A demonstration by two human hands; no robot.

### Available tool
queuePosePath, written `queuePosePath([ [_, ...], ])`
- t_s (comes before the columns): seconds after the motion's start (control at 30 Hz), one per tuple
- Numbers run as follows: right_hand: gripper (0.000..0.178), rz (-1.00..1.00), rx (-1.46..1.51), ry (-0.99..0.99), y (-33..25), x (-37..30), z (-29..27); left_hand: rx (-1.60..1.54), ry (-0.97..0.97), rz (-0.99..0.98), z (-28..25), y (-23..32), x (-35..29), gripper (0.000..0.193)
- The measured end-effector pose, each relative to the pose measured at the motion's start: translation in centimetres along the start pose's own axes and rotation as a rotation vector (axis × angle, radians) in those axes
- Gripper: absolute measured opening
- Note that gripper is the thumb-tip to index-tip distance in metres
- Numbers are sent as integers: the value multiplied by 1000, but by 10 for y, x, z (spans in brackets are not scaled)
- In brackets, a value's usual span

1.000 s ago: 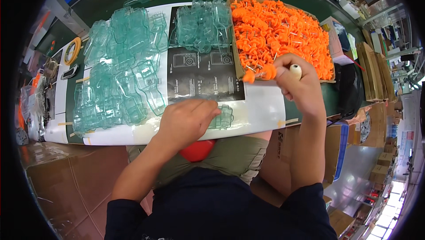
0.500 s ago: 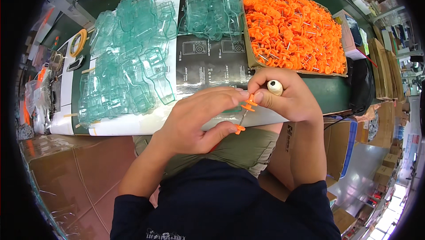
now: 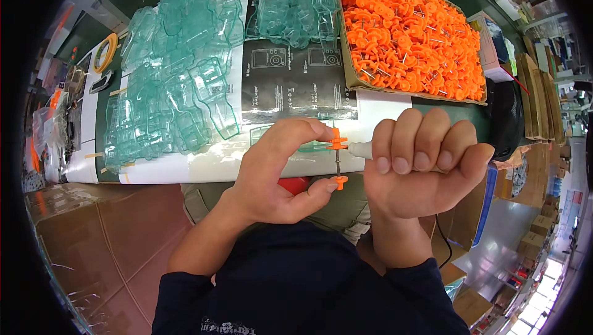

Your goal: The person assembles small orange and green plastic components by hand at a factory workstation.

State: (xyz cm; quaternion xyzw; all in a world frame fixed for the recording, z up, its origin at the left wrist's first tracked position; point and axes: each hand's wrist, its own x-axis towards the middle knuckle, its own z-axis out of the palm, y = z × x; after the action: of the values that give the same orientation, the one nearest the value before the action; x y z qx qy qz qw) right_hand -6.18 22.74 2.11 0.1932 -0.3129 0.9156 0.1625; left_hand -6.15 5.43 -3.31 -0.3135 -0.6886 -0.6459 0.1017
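Between the thumb and forefinger of my left hand (image 3: 278, 174) is a gear axle (image 3: 338, 162), a thin metal shaft with an orange toothed piece at its top and a small orange knob at its bottom. My right hand (image 3: 420, 168) is closed round a pale white tapered tool (image 3: 361, 150), most of which is hidden in my fist. Its narrow tip points left and meets the orange toothed piece, or comes very near it. Behind these hands, a clear green plastic shell (image 3: 265, 134) lies at the near side of the table, partly covered by my left hand.
At the back right stands a cardboard box (image 3: 355, 82) heaped with orange gear axles (image 3: 414, 38). Clear green plastic shells (image 3: 176, 57) pile up on the left, more at back centre. A yellow tape roll (image 3: 105, 53) lies far left. Below the right table edge are cardboard boxes and a black cable.
My right hand has let go of the axle's top and turned, bringing the white tool's tip leftward to the orange toothed piece. My left hand still holds the axle, now more upright.
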Motion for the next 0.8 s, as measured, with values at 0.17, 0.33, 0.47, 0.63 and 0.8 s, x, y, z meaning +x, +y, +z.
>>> queuePosePath([
  [0.17, 43, -8, -32, -47, -3, -2, 0, 1, -34, -19, 0, 3, 0, 61],
  [0.33, 43, 19, -18, -37, -1, -3, -1, -4, -38, -14, 0, 3, 0, 61],
  [0.47, 42, 47, 1, 7, -4, -3, -2, -5, -47, 43, 1, -2, -2, 61],
  [0.63, 45, 55, 83, 60, -2, -7, 1, 8, -32, 55, 0, -3, -3, 62],
  [0.8, 42, 205, 61, -11, -3, -14, -8, 90, -32, 46, -2, -4, -3, 60],
])
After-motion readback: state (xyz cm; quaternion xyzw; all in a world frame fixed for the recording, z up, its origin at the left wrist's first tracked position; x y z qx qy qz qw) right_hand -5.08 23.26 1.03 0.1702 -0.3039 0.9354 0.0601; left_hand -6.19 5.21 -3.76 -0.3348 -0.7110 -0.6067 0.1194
